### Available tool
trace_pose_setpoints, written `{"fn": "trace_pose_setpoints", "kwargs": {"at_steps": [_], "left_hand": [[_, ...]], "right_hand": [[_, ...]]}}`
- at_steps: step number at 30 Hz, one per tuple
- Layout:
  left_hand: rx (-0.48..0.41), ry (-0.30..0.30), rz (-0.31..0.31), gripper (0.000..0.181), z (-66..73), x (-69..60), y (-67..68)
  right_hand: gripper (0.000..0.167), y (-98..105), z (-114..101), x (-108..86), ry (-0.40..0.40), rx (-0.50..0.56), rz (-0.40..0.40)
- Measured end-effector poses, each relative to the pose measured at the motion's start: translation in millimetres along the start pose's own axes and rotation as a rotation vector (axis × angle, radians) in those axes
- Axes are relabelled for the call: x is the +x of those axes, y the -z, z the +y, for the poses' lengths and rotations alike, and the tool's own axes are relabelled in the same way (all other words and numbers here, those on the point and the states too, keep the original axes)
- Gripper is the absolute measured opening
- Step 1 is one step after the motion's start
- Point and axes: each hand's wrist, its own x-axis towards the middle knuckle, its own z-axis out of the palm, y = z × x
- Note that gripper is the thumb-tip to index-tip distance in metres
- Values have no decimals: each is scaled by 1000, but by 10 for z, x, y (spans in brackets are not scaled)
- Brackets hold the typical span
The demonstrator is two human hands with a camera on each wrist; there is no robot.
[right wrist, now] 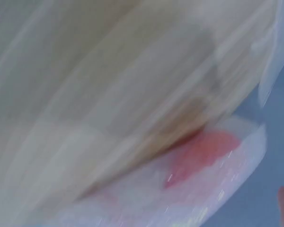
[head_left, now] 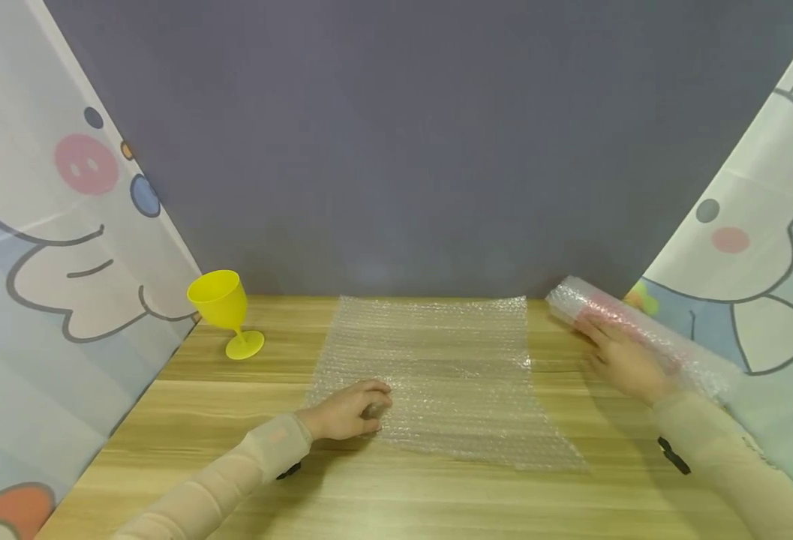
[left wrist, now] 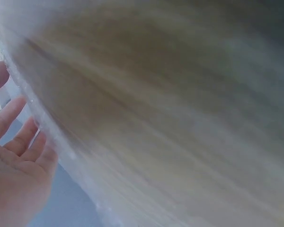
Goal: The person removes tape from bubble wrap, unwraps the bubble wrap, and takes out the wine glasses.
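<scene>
Bubble-wrap roll (head_left: 649,330) lay 3 o'clock of flat sheet (head_left: 443,367) on counter (head_left: 477,499), long axis 10-to-4. Right grip (head_left: 629,364): fingers extended over roll, not clasping; contact could not be told. Left grip (head_left: 345,411): loosely spread, empty.

The head view is bright, with shiny spots on the flat bubble wrap (head_left: 450,375) and the roll (head_left: 646,328) by the table's (head_left: 437,502) right edge. Soft shadows lie beside both sleeves (head_left: 220,480). Both wrist views look greyish and smeary.
</scene>
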Motion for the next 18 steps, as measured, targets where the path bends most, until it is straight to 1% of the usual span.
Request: {"fn": "trace_pose_setpoints", "kwargs": {"at_steps": [1,4,6,8,11,13,16,18], "left_hand": [[-3,-5,0,41,0,4,0],[-7,-20,-2,42,15,10,15],[-13,-25,-6,42,25,5,26],[-14,-17,-13,43,34,-2,32],[-18,6,-25,43,37,-16,30],[-15,10,-25,43,30,-18,24],[-14,10,-16,42,18,-8,7],[-9,13,-12,42,11,1,-7]], "right_hand": [[60,29,55,-7,-6,-14,16],[63,130,175,-38,-111,-23,1],[66,181,243,-65,-180,-25,-29],[66,209,298,-88,-228,-28,-72],[69,219,360,-104,-265,-19,-121],[72,221,397,-111,-282,-18,-141],[81,212,464,-131,-315,-19,-152],[84,200,511,-149,-320,-30,-156]]}}
